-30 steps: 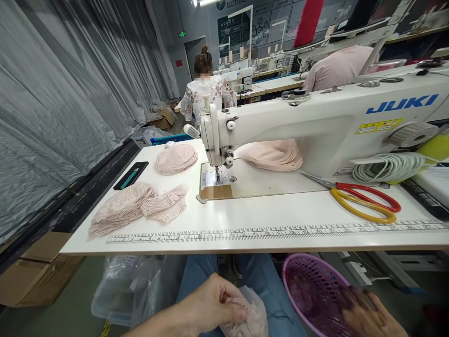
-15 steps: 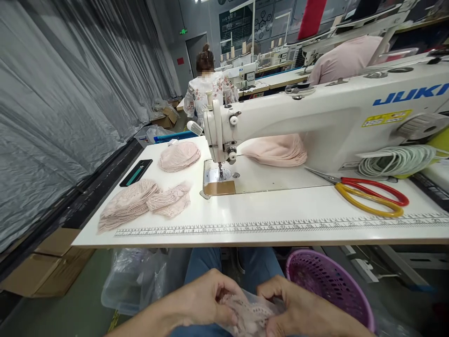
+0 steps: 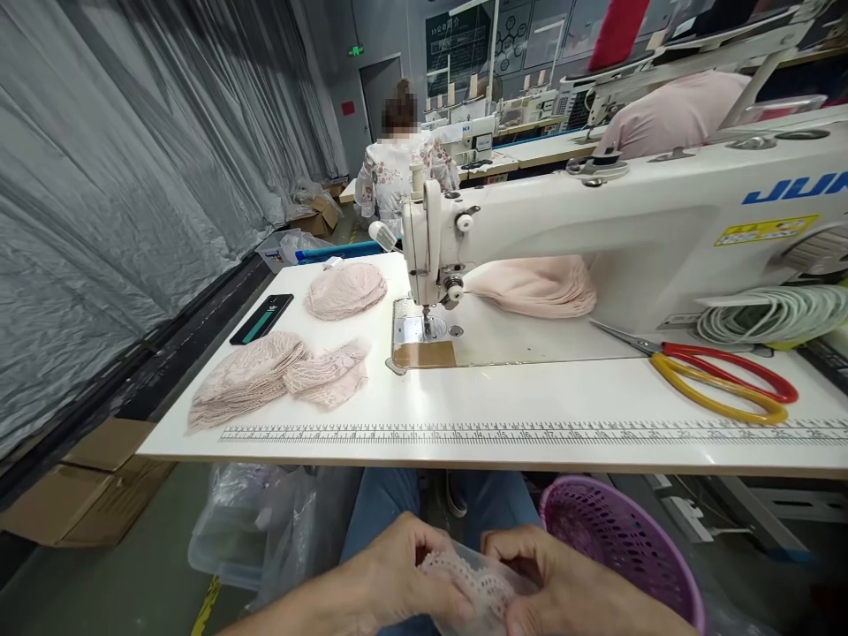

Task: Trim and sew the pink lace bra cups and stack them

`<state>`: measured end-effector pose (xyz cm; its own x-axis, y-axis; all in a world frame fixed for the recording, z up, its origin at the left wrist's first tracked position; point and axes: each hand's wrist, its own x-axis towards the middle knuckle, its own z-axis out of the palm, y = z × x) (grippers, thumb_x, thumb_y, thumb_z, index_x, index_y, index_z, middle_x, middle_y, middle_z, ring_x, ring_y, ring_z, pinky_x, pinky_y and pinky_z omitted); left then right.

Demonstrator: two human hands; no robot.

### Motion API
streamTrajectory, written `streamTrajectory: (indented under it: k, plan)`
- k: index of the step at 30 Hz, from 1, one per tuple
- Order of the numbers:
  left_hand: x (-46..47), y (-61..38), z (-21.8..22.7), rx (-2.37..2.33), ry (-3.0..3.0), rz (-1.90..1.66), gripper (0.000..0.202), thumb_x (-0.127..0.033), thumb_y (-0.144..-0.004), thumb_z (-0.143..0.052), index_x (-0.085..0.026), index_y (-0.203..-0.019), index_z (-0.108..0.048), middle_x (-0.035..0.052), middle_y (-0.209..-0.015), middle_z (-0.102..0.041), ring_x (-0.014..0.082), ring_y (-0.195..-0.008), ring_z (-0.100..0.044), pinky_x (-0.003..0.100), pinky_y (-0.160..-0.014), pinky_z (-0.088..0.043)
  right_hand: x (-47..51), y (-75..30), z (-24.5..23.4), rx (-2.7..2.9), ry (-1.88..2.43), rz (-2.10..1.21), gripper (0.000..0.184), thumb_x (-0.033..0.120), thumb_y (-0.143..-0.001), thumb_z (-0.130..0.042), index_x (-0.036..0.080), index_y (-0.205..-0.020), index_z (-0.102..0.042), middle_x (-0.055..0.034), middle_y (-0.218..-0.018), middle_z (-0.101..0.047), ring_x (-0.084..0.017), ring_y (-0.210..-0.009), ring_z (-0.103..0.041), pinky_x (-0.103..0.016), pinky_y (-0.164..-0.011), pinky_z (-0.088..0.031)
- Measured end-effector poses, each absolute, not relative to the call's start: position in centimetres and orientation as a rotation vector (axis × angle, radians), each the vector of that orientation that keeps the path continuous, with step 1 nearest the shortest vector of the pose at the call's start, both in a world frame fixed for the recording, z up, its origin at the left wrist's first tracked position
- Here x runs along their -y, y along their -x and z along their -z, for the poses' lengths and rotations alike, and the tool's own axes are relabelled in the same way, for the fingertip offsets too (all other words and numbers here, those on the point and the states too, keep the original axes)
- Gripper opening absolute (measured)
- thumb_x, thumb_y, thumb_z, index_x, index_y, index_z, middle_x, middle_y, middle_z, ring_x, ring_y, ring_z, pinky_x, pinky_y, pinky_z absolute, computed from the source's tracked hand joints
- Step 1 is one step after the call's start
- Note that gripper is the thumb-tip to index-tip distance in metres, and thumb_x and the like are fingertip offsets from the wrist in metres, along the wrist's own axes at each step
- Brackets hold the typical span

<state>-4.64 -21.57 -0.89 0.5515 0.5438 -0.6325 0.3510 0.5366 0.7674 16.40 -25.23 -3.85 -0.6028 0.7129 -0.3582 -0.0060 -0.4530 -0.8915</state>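
Over my lap, below the table edge, both hands hold a piece of pale pink lace fabric (image 3: pixel 478 579) with a scalloped, dotted trim. My left hand (image 3: pixel 407 570) pinches its left side between thumb and fingers. On its right side my right hand (image 3: pixel 547 574) grips in the same way. The lower part of the lace runs out of the picture. Above them on the table stands a white sewing machine (image 3: pixel 530 221). Stacked lace pieces (image 3: pixel 248 375) lie at the left, with looser lace (image 3: pixel 328 375) beside them.
A round lace pile (image 3: pixel 345 290) and a dark phone-like object (image 3: pixel 262 319) lie farther left. Pink fabric (image 3: pixel 540 284) rests behind the needle. Scissors (image 3: pixel 722 375) and coiled cord (image 3: pixel 775 314) are at right. A purple basket (image 3: pixel 662 548) stands below. Co-workers sit beyond.
The lace in my hands has been turned and spread, so its scalloped trim shows more clearly. Both hands keep hold of it. The camera view has shifted slightly left.
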Motion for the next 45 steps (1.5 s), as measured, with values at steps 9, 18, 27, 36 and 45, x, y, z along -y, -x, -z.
streamTrajectory:
  k: [9,18,27,36,45]
  plan:
    - [21.5,5.3,0.4,-1.019,-0.929,-0.052,0.046,-0.03,-0.031,-0.09,-0.014,-0.059,-0.057,-0.0068,-0.056,-0.047,0.008,-0.057,-0.036,0.021,-0.055,-0.028,25.5,-15.7,3.6,1.275,1.028,-2.046,0.039,0.049,-0.059,-0.081,0.014,-0.063,-0.064,0.0046,-0.068,-0.043,-0.011,-0.065,-0.04,-0.024,-0.057,-0.025]
    - [21.6,4.9,-0.3,-0.972,-1.05,-0.118,0.046,-0.048,-0.045,-0.087,-0.013,-0.051,-0.057,-0.0047,-0.059,-0.043,0.0082,-0.059,-0.035,0.023,-0.054,-0.023,25.4,-15.7,3.3,1.27,1.009,-2.076,0.035,0.042,-0.058,-0.083,0.015,-0.061,-0.061,0.0052,-0.067,-0.045,-0.01,-0.064,-0.041,-0.023,-0.057,-0.026]
    - [21.5,5.1,0.0,-0.997,-1.009,-0.023,0.041,-0.04,-0.043,-0.088,-0.011,-0.067,-0.071,-0.0036,-0.058,-0.051,0.009,-0.058,-0.04,0.022,-0.056,-0.029,25.2,-15.5,3.3,1.267,0.976,-2.098,0.033,0.042,-0.061,-0.081,0.014,-0.062,-0.064,0.0046,-0.067,-0.046,-0.01,-0.064,-0.039,-0.024,-0.056,-0.024]
    - [21.3,4.1,-1.0,-1.065,-1.09,-0.06,0.036,-0.038,-0.044,-0.085,-0.011,-0.059,-0.067,-0.0054,-0.051,-0.045,0.0081,-0.055,-0.035,0.023,-0.052,-0.025,25.5,-16.1,3.2,1.232,0.951,-2.1,0.031,0.04,-0.061,-0.082,0.013,-0.065,-0.066,0.005,-0.067,-0.046,-0.009,-0.064,-0.04,-0.023,-0.056,-0.025]
    - [20.4,3.7,-3.3,-0.981,-1.219,-0.045,0.029,-0.032,-0.051,-0.082,-0.01,-0.062,-0.066,-0.0051,-0.054,-0.046,0.007,-0.054,-0.036,0.02,-0.049,-0.026,25.6,-17.9,1.3,1.296,0.891,-2.026,0.04,0.051,-0.066,-0.077,0.015,-0.067,-0.06,0.0036,-0.067,-0.046,-0.01,-0.063,-0.041,-0.023,-0.057,-0.03]
